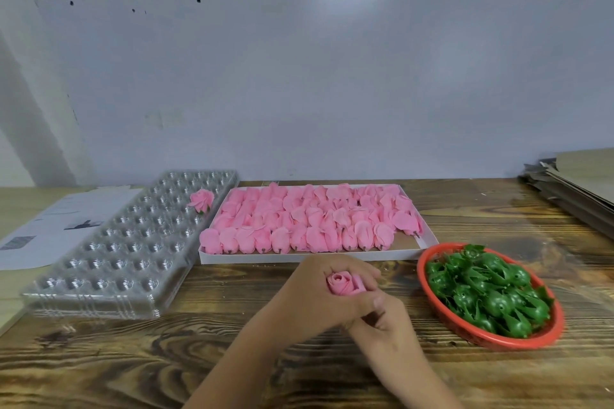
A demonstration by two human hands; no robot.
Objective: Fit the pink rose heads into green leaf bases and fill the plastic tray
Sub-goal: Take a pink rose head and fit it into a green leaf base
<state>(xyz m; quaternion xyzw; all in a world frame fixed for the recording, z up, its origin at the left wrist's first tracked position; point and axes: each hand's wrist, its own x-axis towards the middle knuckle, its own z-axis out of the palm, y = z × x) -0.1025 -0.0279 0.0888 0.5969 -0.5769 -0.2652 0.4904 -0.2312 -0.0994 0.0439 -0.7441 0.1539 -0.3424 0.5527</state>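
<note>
My left hand (319, 295) curls round a pink rose head (344, 284), whose bloom points up between fingers and thumb. Right under it my right hand (382, 325) is curled at the rose's underside; what its fingers hold is hidden. A white box (299, 257) behind the hands holds several rows of pink rose heads (309, 219). To the right, a red oval basket (498, 344) is heaped with green leaf bases (488, 292). The clear plastic tray (126, 249) lies at the left, with one finished rose (201, 201) standing in a far-right cell.
A printed paper sheet (53, 226) lies left of the tray. Flattened cardboard sheets (578, 189) are stacked at the table's far right. The wooden table (133, 362) runs up to a pale wall behind.
</note>
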